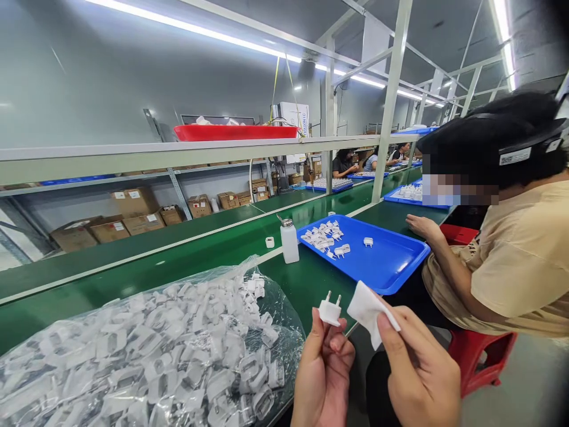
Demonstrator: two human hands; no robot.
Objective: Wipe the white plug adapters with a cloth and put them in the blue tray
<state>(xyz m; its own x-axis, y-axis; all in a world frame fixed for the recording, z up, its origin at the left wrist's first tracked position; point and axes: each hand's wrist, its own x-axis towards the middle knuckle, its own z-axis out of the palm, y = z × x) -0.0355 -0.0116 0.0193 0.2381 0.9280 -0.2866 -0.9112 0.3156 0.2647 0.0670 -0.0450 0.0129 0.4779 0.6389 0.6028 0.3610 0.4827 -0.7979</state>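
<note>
My left hand [322, 370] is closed on a small white plug adapter [329, 309], holding it up by thumb and fingertips with its two pins pointing up. Just right of it, my right hand [420, 373] pinches a folded white cloth [368, 309]. Both hands hover past the near edge of the green bench [306, 279]. A clear plastic bag [146, 350] full of white adapters lies to the left of my left hand. A blue tray [386, 261] holding several adapters sits on the bench beyond my hands.
A white pump bottle [290, 240] and a small white cap [269, 241] stand left of the tray. A co-worker in a beige shirt [520, 261] sits at right on a red stool [482, 356]. A green conveyor, cardboard boxes and a red tray on the shelf lie behind.
</note>
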